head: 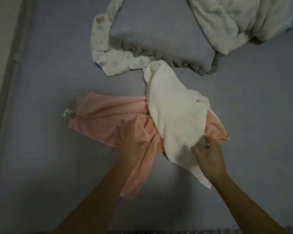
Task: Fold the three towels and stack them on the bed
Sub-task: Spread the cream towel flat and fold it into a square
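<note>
Three towels are seen unfolded on the grey-blue bed (41,149). A pink towel (105,114) is spread crumpled to the left, with a small white tag at its left edge. An orange towel (145,144) is bunched beside it and partly over it, one long strip trailing toward the near edge. A cream towel (172,115) is draped diagonally over both, its far end reaching toward a pillow and its near corner lying flat on the sheet.
</note>
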Demonstrator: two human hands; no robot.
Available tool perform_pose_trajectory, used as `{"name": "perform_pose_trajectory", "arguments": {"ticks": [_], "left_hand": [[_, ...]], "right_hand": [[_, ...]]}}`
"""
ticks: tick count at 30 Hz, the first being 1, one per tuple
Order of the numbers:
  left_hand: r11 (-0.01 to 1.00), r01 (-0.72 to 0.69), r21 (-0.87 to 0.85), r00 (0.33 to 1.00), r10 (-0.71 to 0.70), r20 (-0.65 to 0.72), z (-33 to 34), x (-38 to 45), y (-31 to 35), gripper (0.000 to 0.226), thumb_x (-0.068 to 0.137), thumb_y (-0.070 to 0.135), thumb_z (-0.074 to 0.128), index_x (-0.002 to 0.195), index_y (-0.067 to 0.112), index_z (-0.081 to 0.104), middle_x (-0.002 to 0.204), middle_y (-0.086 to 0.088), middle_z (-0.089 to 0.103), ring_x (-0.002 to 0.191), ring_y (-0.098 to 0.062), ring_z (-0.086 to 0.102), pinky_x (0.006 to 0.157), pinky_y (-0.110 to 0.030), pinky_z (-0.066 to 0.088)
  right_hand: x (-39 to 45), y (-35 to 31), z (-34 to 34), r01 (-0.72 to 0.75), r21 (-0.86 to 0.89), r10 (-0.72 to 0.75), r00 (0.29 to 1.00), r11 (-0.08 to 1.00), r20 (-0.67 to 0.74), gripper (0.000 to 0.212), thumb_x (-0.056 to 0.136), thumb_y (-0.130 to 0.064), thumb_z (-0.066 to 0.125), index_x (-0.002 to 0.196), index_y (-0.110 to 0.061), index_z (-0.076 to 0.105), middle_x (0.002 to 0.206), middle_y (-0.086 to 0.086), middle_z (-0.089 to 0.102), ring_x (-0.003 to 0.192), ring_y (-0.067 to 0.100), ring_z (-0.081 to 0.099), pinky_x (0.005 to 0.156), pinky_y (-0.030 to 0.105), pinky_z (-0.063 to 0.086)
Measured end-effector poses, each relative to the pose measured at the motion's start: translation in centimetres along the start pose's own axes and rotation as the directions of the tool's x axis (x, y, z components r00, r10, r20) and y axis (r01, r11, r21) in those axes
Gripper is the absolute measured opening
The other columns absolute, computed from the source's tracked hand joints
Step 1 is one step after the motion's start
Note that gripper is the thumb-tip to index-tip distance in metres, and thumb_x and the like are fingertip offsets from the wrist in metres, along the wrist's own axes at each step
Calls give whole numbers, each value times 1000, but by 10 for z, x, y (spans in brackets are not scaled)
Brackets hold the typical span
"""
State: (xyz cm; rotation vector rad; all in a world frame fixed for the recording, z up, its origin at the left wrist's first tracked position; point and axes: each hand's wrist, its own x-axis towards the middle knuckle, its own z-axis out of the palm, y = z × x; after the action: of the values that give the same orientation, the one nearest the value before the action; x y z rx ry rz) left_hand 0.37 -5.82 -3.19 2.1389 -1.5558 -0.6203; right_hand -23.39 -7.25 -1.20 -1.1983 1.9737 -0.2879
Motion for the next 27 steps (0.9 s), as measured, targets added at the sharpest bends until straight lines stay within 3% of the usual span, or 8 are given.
{"name": "perform_pose_trajectory", "arguments": {"ticks": [2, 6, 10, 14, 17, 20, 24, 27], "left_hand": [[981, -128, 144, 992, 125, 31, 15, 28, -8, 95, 79, 46, 70, 152, 37, 12, 154, 0, 27, 142, -30, 32, 122, -31, 18], [932, -26, 361, 886, -146, 441, 36, 94, -46, 116, 67, 60, 74, 155, 25, 8, 148, -13, 45, 136, -41, 37, 116, -57, 7], [877, -151, 456, 902, -66, 427, 23, 113, -51, 46, 78, 48, 56, 118, 23, 56, 105, -9, 71, 99, -34, 62, 92, -42, 37], [860, -116, 497, 934, -76, 349, -10, 117, -79, 32, 83, 37, 65, 109, 18, 63, 112, -13, 66, 105, -36, 58, 92, -43, 39], [893, -245, 378, 940, 124, 317, -15, 127, -80, 71, 71, 47, 75, 131, 18, 51, 142, -19, 42, 129, -41, 39, 102, -51, 35], [940, -198, 277, 827, 8, 563, 7, 135, -53, 124, 50, 85, 49, 152, 35, -1, 164, -4, -4, 149, -34, 0, 116, -58, 10], [800, -359, 480, 825, 32, 565, 28, 132, -50, 122, 53, 81, 56, 152, 35, 3, 135, -10, 45, 120, -33, 45, 99, -50, 27], [766, -407, 497, 873, 166, 458, 13, 145, -66, 69, 73, 48, 64, 137, 41, 37, 119, 2, 61, 106, -24, 59, 85, -40, 35]], "right_hand": [[34, -29, 9, 67, -19, -68, 993, 998, -96, 74, 78, -41, 75, 138, -11, 42, 135, 10, 52, 124, 29, 49, 101, 46, 44], [67, -67, 38, 137, 7, -136, 987, 990, -86, 89, 74, -49, 74, 145, -15, 33, 143, 3, 48, 129, 20, 46, 99, 29, 35], [66, -82, 47, 102, 37, -100, 993, 994, -57, 55, 87, -27, 65, 136, -14, 43, 117, 2, 61, 108, 25, 57, 77, 20, 30], [56, -82, 20, 147, -11, -148, 985, 989, -94, 18, 87, -25, 61, 101, -24, 51, 80, -19, 54, 76, 12, 55, 63, 27, 37], [44, -74, 5, 136, -21, -137, 988, 991, -71, 20, 88, -23, 63, 101, -26, 48, 82, -17, 54, 75, 9, 54, 63, 24, 39], [33, -63, 12, 59, -35, -59, 998, 998, 6, 29, 87, -23, 66, 108, -24, 46, 93, -7, 54, 87, 19, 55, 70, 30, 38], [33, -59, 19, -45, 10, 46, 996, 999, -79, 59, 84, -21, 70, 136, -17, 44, 113, -5, 52, 99, 16, 50, 83, 28, 36], [41, -66, 3, 66, 2, -64, 972, 998, -224, 49, 85, -12, 67, 132, -16, 52, 117, 0, 61, 108, 23, 56, 87, 25, 37]]}}
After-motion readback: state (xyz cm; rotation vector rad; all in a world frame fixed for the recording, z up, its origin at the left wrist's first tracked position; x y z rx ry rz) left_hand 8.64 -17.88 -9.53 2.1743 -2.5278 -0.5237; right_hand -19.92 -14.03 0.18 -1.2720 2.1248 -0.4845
